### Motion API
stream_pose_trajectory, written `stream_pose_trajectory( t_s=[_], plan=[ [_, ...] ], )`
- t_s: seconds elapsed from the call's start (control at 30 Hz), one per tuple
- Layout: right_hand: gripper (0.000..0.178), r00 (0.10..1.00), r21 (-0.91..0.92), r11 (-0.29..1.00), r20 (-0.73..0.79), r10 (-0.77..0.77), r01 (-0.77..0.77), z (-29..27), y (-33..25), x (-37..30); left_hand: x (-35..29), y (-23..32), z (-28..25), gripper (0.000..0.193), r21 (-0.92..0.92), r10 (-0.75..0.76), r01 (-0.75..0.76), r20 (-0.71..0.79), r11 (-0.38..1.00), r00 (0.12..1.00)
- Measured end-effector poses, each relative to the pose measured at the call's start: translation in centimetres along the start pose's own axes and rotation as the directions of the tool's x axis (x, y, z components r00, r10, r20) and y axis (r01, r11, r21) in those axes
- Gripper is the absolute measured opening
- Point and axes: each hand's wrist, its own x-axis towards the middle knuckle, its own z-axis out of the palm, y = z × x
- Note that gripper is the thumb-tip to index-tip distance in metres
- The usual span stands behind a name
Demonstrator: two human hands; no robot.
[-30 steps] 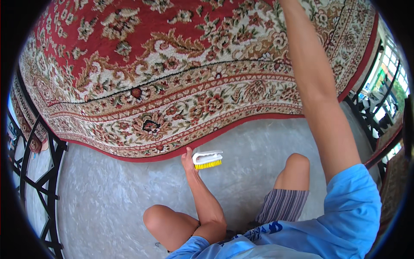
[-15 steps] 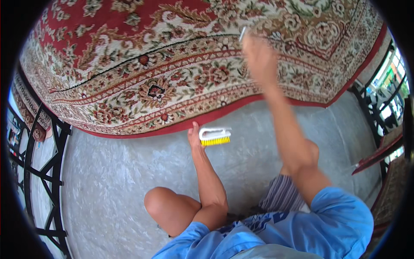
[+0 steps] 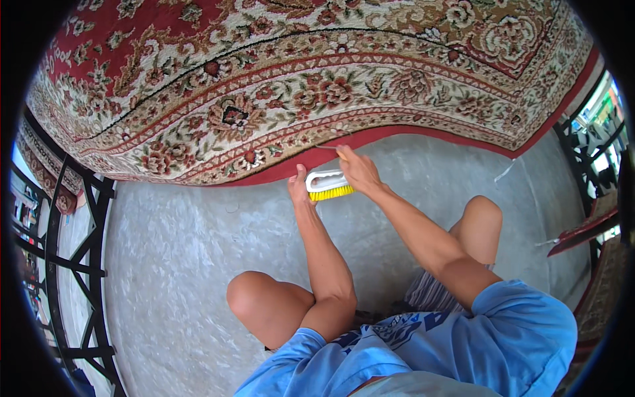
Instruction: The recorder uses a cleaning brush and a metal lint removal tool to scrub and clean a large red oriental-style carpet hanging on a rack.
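Note:
A large patterned rug (image 3: 235, 116) in red, cream and brown spreads across the far side, with a wavy plain red edge (image 3: 387, 130) towards me. My left hand (image 3: 301, 185) is closed at that edge, thumb upright on it and fingers mostly hidden. Right beside it is a scrubbing brush (image 3: 331, 192) with a white loop handle and yellow bristles; whether my left fingers touch it I cannot tell. My right hand (image 3: 359, 171), just past the brush, is closed round a thin tool (image 3: 341, 155) with an orange handle, its slim tip pointing left over the red edge.
Grey concrete floor (image 3: 178, 241) lies under the rug's edge and around my bent legs. A black metal railing (image 3: 92, 258) runs down the left side. More rugs (image 3: 592, 221) hang at the right. A white strand (image 3: 505, 169) lies by the rug's right corner.
My right hand has come back from high over the rug, down and left to its edge beside the brush. My left hand stays by the edge. The view has shifted slightly.

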Motion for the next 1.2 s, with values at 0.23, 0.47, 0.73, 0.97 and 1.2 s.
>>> stream_pose_trajectory(
  t_s=[0.23,0.47,0.73,0.97,1.2],
  plan=[
    [0.034,0.498,-0.199,0.892,-0.77,-0.398,0.406,-23.7,-8.3,8.7,0.5,0.2,0.8,0.042,-0.008,0.009,-0.01,-0.105,1.0,0.994],
    [0.044,0.455,-0.213,0.92,-0.818,-0.352,0.328,-17.8,-4.8,17.5,1.5,0.7,1.4,0.043,0.009,-0.018,0.019,-0.111,1.0,0.994],
    [0.031,0.982,0.203,0.971,-0.164,-0.096,0.129,1.8,2.6,-0.2,2.0,-0.3,-0.6,0.042,0.097,-0.009,0.014,-0.058,0.995,0.998],
    [0.026,0.655,0.212,0.934,-0.755,-0.031,0.288,-24.9,-8.4,8.7,0.8,0.0,-1.8,0.041,0.067,-0.042,0.043,-0.017,0.997,0.999],
    [0.042,0.959,-0.05,0.995,-0.267,-0.092,0.082,0.8,3.6,5.7,0.7,0.7,1.1,0.038,0.153,-0.021,0.019,0.013,0.988,1.0]
  ],
)
